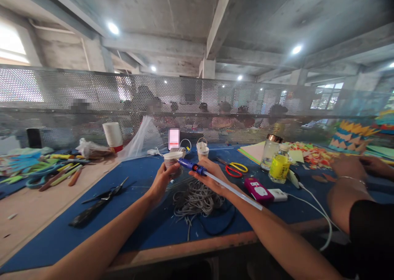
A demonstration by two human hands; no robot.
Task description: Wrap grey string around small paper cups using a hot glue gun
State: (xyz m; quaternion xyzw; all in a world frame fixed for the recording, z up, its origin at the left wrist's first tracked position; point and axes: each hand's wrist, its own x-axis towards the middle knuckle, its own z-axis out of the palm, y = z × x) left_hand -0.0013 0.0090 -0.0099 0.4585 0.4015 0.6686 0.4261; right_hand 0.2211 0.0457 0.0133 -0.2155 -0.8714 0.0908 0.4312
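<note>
My left hand [162, 180] is wrapped round a small white paper cup [172, 157], held upright above the blue mat. In my right hand [212, 176] is a blue hot glue gun [192, 166], a long clear glue stick [235, 191] jutting from its back end toward me. The gun's nozzle points left and meets the cup's side near the rim. Just behind my right hand a second small white cup [202, 149] with a looped cord handle stands on the mat. Below both hands lies a tangled heap of grey cord [197, 200].
Black scissors [101, 200] lie at left, red and yellow scissors [235, 169] at right. Stacked paper cups [112, 135] stand at back left. A glass jar [269, 152], yellow bottle [280, 165] and purple box [258, 189] sit right. A co-worker's arm [347, 189] reaches in.
</note>
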